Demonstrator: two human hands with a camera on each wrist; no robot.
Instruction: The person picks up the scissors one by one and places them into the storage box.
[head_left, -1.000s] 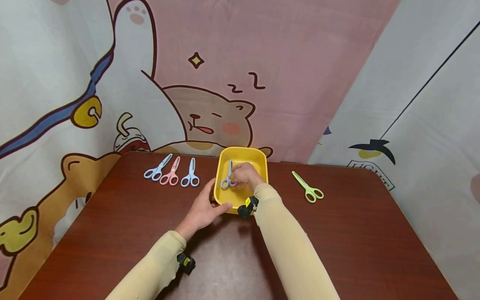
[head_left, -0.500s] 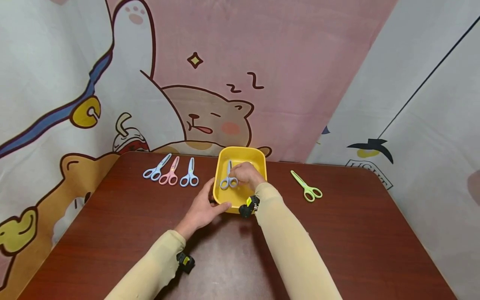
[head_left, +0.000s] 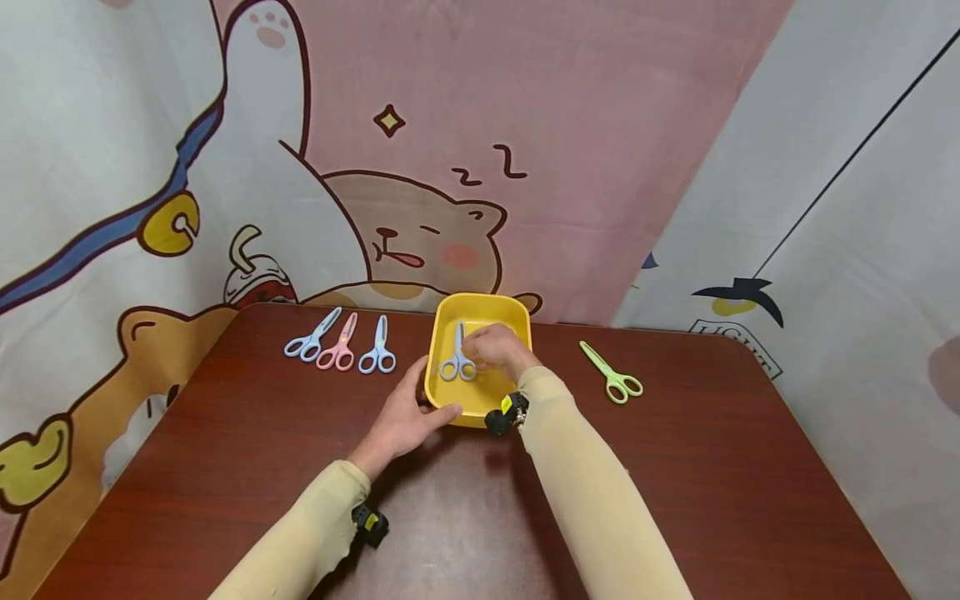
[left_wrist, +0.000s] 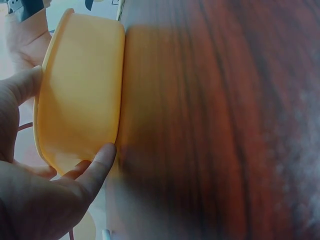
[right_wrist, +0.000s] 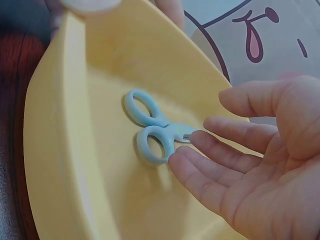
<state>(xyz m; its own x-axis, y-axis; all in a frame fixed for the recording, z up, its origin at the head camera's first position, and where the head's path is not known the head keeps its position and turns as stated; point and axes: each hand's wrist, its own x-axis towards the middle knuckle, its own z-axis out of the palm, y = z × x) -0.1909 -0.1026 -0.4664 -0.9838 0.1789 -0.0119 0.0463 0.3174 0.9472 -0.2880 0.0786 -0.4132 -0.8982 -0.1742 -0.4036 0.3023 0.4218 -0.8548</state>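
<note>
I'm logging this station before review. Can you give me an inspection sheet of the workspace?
Surface: dark wooden table.
Job's things: light blue scissors lying flat in the yellow tray.
Clutter: three scissors in a row to the left of the tray; green scissors to its right.
Grippers: left hand holds the tray's near corner; right hand is open, fingers at the scissors' handles.
Cables: nothing seen.
Surroundings: cartoon curtain behind.

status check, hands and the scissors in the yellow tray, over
Left hand steadies the yellow tray at its near corner. Right hand open, fingertips at the light blue scissors lying flat in the tray. Nothing in the way.
</note>
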